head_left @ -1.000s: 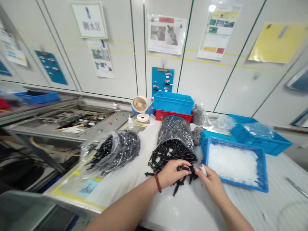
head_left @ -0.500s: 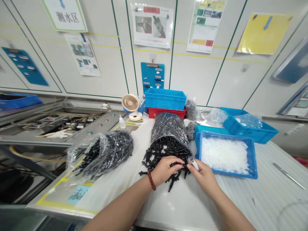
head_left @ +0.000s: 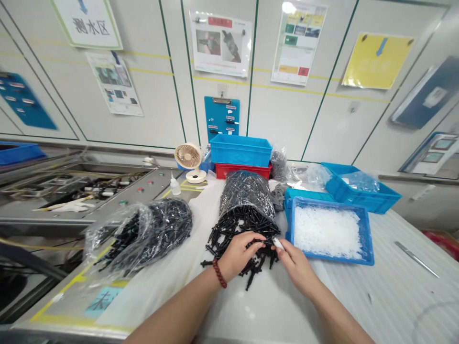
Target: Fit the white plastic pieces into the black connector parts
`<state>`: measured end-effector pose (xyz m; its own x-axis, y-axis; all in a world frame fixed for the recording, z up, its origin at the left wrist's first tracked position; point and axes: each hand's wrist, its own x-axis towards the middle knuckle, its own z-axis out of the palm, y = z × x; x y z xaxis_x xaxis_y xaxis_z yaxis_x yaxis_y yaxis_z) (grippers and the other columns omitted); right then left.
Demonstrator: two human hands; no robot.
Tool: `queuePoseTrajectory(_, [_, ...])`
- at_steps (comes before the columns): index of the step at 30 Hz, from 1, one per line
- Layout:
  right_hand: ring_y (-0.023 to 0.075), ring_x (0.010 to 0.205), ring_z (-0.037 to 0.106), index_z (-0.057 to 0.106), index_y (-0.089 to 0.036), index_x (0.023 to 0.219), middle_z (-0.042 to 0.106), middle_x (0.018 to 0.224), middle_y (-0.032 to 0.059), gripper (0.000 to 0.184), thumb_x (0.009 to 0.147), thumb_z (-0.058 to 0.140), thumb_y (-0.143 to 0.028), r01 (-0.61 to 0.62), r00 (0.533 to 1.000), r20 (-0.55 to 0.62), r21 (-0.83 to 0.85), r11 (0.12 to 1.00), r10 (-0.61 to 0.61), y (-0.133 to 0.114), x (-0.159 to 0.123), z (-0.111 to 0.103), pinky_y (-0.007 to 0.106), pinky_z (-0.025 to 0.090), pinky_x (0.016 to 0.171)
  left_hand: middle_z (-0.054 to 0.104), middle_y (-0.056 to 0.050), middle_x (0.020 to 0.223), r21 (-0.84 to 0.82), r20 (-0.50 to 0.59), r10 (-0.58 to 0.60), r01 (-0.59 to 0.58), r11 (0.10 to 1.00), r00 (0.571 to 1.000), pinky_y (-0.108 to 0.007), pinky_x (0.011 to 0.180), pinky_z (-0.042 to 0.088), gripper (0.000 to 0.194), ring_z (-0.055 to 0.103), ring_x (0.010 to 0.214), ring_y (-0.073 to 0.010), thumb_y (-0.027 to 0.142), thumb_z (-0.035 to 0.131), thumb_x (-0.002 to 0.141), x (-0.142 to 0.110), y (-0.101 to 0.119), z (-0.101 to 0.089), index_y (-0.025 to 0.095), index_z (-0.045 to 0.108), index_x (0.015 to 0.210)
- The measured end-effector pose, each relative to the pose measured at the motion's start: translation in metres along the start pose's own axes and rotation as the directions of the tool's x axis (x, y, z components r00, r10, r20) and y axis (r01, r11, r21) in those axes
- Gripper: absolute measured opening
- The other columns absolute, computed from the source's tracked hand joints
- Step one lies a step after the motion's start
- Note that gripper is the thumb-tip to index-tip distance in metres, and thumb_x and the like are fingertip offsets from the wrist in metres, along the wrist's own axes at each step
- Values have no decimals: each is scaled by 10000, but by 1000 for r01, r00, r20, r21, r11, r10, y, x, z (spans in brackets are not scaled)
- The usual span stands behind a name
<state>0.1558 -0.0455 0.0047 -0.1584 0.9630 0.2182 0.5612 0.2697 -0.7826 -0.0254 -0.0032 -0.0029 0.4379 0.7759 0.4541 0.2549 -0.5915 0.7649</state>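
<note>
My left hand (head_left: 237, 254), with a beaded bracelet at the wrist, pinches a slim black plastic part (head_left: 266, 242) between thumb and fingers. My right hand (head_left: 297, 268) is closed around a small white cylindrical piece (head_left: 277, 243); its exact kind is unclear. The white piece points at the black part's right end, and I cannot tell whether they touch. Both hands are over the near edge of a heap of similar black parts (head_left: 247, 220), which spills from a clear plastic bag (head_left: 247, 191). Fingers hide much of both held items.
Right of the hands, a blue tray (head_left: 369, 239) holds many small white translucent pieces. Another bag of black parts (head_left: 168, 222) lies left. Behind are a small fan (head_left: 189, 156), a dropper bottle (head_left: 175, 185) and stacked bins (head_left: 240, 150). Tweezers (head_left: 416, 259) lie far right.
The view has turned slightly right, so everything sits further left. In my right hand the white piece has tilted, its tip now nearer the black part. Both hands keep their hold.
</note>
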Motion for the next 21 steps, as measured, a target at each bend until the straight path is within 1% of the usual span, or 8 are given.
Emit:
queuePoseTrajectory(5, [136,590,456,507,-187,736,469,605,-25,326,851,309,-419,-25,1000,1,-46,999,25,5,0,1,229,322,550,654,-56,884,-5,-93,-37,36,999,995,-272,790,461,203,594,828,-170,261,476,832,1,0,-2,159,631,914])
queuePoseTrajectory(10, [122,550,395,400,-198,621,392,557,-35,340,837,287,-435,-51,999,-10,-88,995,50,3,0,1,225,273,519,652,-57,868,-17,-116,-28,27,999,993,-277,790,457,193,589,820,-170,261,485,828,-1,3,-4,158,629,905])
queuePoseTrajectory(13, [118,529,378,357,-203,594,376,537,-38,333,830,288,-428,-47,999,-4,-122,991,46,1,-1,0,225,256,506,650,-50,867,-13,-111,-1,0,1000,994,-260,775,456,169,588,811,-164,259,513,821,-2,4,-3,161,636,885])
queuePoseTrajectory(16, [116,512,378,353,-203,577,385,520,-36,327,830,298,-403,-38,999,4,-166,985,39,2,0,1,224,246,491,651,-45,852,14,-79,16,-15,1000,997,-248,756,460,165,590,793,-158,270,523,824,1,3,-1,164,640,873])
queuePoseTrajectory(19, [115,512,402,398,-197,564,434,520,-27,324,834,317,-357,-29,1000,-6,-233,972,28,2,2,2,221,246,484,653,-43,863,47,-28,43,-41,998,999,-239,754,468,183,595,804,-156,289,503,840,2,1,-1,171,638,880])
queuePoseTrajectory(21, [114,525,439,463,-190,574,498,537,-18,307,831,353,-318,-49,999,-15,-319,947,47,-2,0,3,217,247,482,654,-42,890,80,3,73,-73,994,997,-241,779,473,209,598,828,-158,312,478,851,-4,-1,-5,182,635,895])
